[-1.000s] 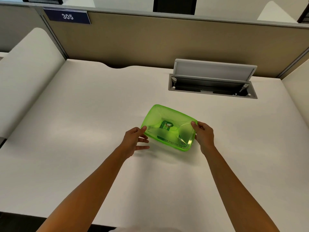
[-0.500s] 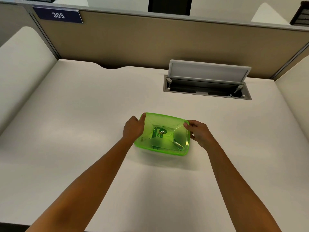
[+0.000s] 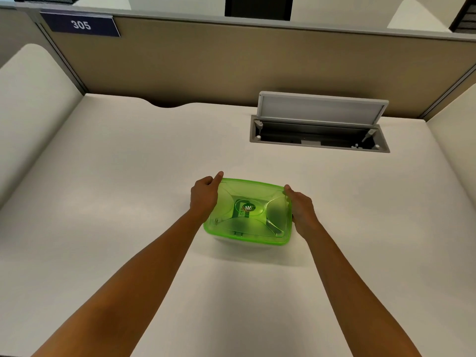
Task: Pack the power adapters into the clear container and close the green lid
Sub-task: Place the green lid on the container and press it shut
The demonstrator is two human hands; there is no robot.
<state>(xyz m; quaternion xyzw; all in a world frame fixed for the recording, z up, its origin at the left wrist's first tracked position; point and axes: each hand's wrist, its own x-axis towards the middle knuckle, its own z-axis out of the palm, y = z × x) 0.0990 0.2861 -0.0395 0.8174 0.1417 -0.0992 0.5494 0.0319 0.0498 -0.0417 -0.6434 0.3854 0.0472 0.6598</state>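
Observation:
A translucent green lid (image 3: 257, 199) lies flat on top of the clear container (image 3: 242, 242) at the middle of the white desk. Only a thin strip of the container shows below the lid's front edge. Dark shapes show dimly through the lid; I cannot tell what they are. My left hand (image 3: 204, 195) grips the lid's left edge, thumb at the far left corner. My right hand (image 3: 300, 208) holds the right edge, fingers wrapped down the side.
An open grey cable hatch (image 3: 319, 124) with a raised flap sits in the desk (image 3: 128, 189) at the back right. Beige partition walls (image 3: 206, 65) bound the desk behind and at both sides. A blue sign (image 3: 80, 25) reads 305.
The lid was tilted and turned a second ago; it now lies level and square on the container. Both hands moved from its near corners to its left and right edges.

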